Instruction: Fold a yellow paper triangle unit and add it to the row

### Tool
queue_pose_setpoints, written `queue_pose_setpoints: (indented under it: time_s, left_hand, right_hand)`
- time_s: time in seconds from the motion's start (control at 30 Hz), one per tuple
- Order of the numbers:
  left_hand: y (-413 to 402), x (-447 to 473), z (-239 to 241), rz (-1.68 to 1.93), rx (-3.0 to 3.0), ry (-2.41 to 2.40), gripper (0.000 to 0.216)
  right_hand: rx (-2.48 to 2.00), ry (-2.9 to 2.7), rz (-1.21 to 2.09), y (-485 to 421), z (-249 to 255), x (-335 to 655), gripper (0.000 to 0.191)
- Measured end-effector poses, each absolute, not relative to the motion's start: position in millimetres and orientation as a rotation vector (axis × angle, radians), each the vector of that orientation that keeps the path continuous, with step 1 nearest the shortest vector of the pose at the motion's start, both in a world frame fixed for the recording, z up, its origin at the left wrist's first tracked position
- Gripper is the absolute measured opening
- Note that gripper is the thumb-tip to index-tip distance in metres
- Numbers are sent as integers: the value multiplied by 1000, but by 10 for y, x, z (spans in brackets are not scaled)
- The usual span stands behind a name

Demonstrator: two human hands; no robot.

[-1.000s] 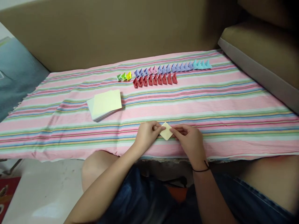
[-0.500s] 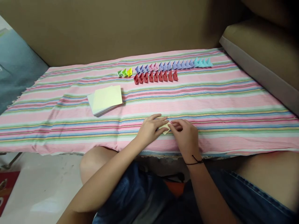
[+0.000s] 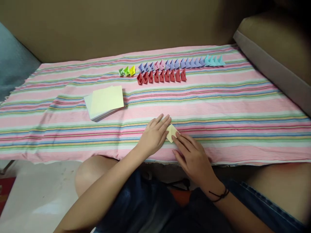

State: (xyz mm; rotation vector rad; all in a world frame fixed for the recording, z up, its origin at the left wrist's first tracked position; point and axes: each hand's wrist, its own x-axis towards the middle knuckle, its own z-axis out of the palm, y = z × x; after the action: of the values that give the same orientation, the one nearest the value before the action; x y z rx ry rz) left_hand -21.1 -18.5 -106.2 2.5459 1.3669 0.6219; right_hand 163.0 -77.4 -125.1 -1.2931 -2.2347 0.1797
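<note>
A small pale yellow folded paper [image 3: 171,132] lies on the striped cloth near its front edge, with a crease or flap line down its middle. My left hand [image 3: 153,134] rests flat to the left of the paper, fingers stretched out, its edge touching the paper's left side. From the right, my right hand [image 3: 193,155] reaches over with its fingertips pressing on the paper's right part. The thumb of that hand is apart from its fingers. Neither hand grips the paper.
A stack of paper sheets [image 3: 108,100], pale yellow on top, lies at the left. Behind stand folded red paper pieces [image 3: 161,76] in a row, with purple, pink and light blue ones [image 3: 215,61] further back. Green and yellow pieces [image 3: 126,71] stand left of them. A brown cushion [image 3: 279,51] bounds the right.
My right hand has let go of its pinch on the paper's edge and now lies flatter, fingertips on it. My left hand has slid left, uncovering more of the paper. The view has shifted slightly.
</note>
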Motion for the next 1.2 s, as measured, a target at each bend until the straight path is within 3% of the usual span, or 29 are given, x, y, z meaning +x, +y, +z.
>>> queue_pose_setpoints:
  time_s: [0.23, 0.7, 1.2]
  left_hand:
    - [-370, -269, -1100, 861, 2700, 1212, 20]
    - [-317, -200, -1104, 648, 2610, 1246, 36]
    - [-243, -166, -997, 353, 2604, 1377, 44]
  right_hand:
    - [-1276, -2343, 138, -769, -1241, 1681, 45]
    - [-1176, -2444, -36, -777, -1221, 1728, 38]
    - [-1231, -2437, 97, -784, -1198, 1735, 35]
